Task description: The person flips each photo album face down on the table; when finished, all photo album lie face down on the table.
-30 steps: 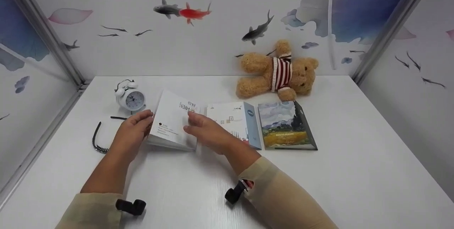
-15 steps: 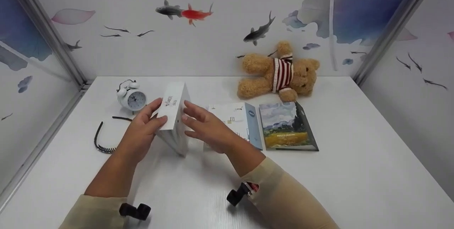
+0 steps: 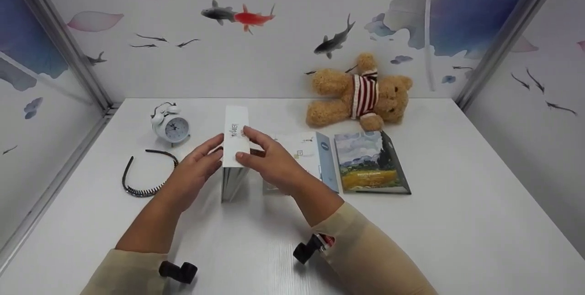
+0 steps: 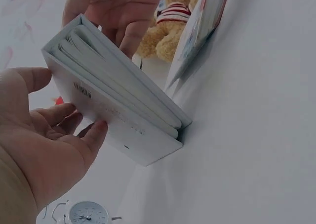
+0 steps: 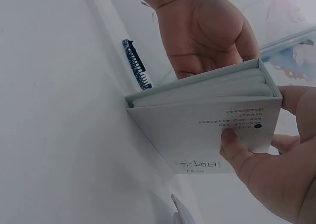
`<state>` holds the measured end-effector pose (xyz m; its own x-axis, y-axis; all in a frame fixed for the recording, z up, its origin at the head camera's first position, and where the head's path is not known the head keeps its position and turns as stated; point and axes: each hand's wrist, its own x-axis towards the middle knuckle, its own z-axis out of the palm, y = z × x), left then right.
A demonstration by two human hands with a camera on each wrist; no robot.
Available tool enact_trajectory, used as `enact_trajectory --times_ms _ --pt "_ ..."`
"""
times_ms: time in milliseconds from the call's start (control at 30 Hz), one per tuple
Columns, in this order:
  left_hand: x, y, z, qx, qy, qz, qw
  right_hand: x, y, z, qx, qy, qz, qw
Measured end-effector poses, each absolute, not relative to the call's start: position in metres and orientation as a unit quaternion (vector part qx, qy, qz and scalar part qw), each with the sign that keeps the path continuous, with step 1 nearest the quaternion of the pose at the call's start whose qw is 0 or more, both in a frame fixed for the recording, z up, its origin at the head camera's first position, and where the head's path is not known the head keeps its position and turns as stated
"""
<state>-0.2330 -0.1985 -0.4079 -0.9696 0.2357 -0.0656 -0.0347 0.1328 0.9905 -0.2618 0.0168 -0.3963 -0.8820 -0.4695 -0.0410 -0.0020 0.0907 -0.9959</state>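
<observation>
A white photo album [image 3: 236, 137] stands upright between the hands, its spine facing up and its lower edge at the tabletop. My left hand [image 3: 194, 174] touches the left cover with fairly straight fingers; the left wrist view shows them on the barcode side [image 4: 83, 90]. My right hand [image 3: 279, 167] holds the album, its thumb over the spine and other fingers against the right cover. The right wrist view shows a fingertip pressed on the printed cover [image 5: 212, 140]. Behind the right hand lies a white-and-blue album [image 3: 327, 160], partly hidden.
An album with a landscape painting [image 3: 368, 162] lies at the right. A teddy bear [image 3: 363, 96] lies behind it along the wall. To the left are a white alarm clock [image 3: 176, 128] and a dark toothed headband [image 3: 137, 190].
The white album has turned from showing its printed cover to standing spine up. The left thumb has left the spine, and the right thumb now lies on it.
</observation>
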Motion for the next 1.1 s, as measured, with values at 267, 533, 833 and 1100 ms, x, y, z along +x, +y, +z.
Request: enact_trajectory --times_ms 267,533,833,1100 --pt "-0.243 -0.207 -0.429 -0.006 0.801 0.576 0.161 -0.269 0.025 -0.396 -0.186 0.723 -0.650 0.142" --pt "-0.242 -0.212 -0.435 0.001 0.805 0.579 0.132 -0.276 0.027 -0.408 -0.158 0.754 -0.620 0.152" --pt "-0.245 -0.214 -0.437 -0.003 0.838 0.534 0.110 -0.279 0.024 -0.422 -0.132 0.778 -0.588 0.178" --pt "-0.245 -0.213 -0.439 0.024 0.883 0.460 0.091 -0.280 0.024 -0.432 -0.124 0.790 -0.568 0.195"
